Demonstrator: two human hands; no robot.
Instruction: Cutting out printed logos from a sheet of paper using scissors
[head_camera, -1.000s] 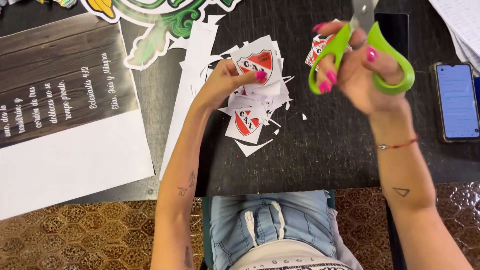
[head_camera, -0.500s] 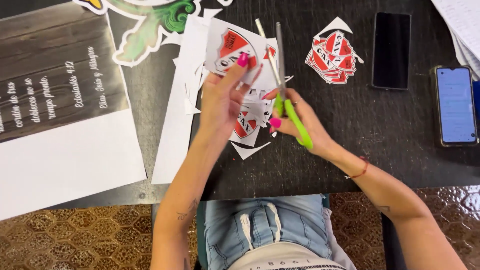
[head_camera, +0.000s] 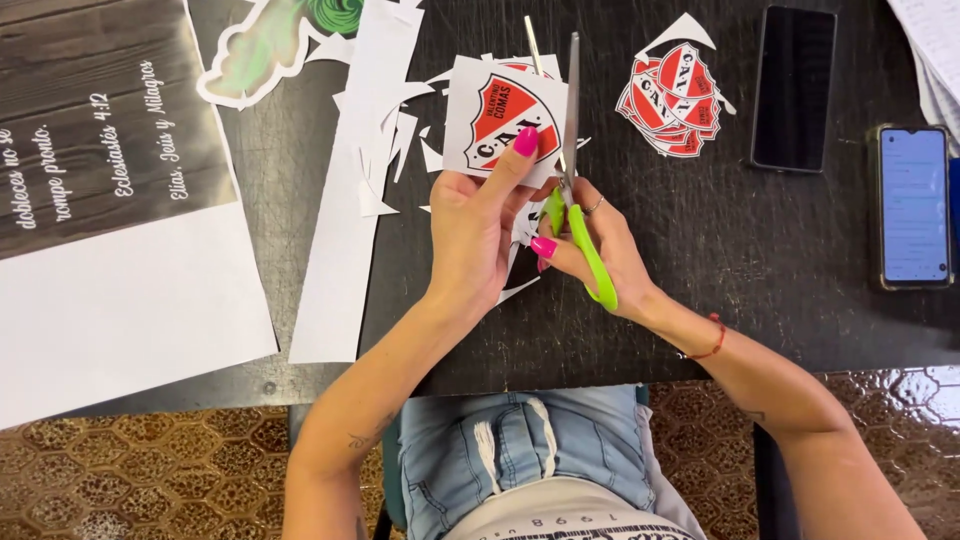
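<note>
My left hand (head_camera: 475, 230) pinches a white paper square printed with a red and white shield badge (head_camera: 500, 115), held above the dark table (head_camera: 780, 270). My right hand (head_camera: 600, 240) grips green-handled scissors (head_camera: 572, 160); their blades are parted and point away from me along the right edge of that paper. Under my hands lie white paper offcuts (head_camera: 385, 150) and more badge prints, partly hidden.
A pile of cut-out shield badges (head_camera: 672, 98) lies to the right. Beyond it are a dark phone (head_camera: 793, 88) and a lit phone (head_camera: 912, 205). A large printed sheet with script lettering (head_camera: 100, 200) and a long white strip (head_camera: 345, 230) lie to the left.
My right hand brought the scissors down from the upper right to the paper in my left hand. The left hand lifted one badge print off the pile and the blades now sit at its edge.
</note>
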